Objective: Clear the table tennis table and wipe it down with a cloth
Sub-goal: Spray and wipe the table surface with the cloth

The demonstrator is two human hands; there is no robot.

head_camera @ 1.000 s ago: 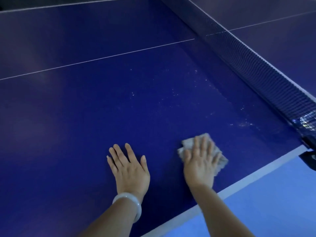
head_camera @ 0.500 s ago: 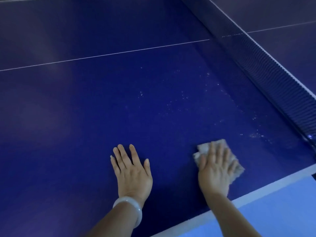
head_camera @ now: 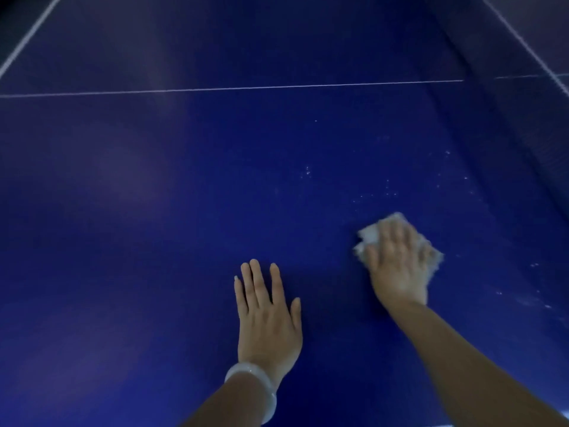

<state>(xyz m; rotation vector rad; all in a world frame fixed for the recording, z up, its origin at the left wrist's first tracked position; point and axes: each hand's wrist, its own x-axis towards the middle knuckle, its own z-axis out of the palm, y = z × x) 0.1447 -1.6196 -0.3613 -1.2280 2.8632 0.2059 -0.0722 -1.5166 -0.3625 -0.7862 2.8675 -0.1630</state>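
Note:
The dark blue table tennis table (head_camera: 154,226) fills the view. My right hand (head_camera: 397,266) presses flat, fingers straight, on a small pale grey cloth (head_camera: 369,234) lying on the table right of centre; the cloth shows around my fingers. My left hand (head_camera: 268,312) rests palm down on the bare surface to the left of it, fingers straight and slightly spread, a pale bangle on the wrist. White specks of dust (head_camera: 388,186) lie scattered just beyond and to the right of the cloth.
The net (head_camera: 505,97) runs diagonally along the upper right. A thin white centre line (head_camera: 231,88) crosses the table far ahead, and a white edge line (head_camera: 27,38) shows at the top left.
My right hand has slid the cloth forward, away from the near edge toward the specks. The view has shifted forward, so the near white edge has left the frame. My left hand stays flat.

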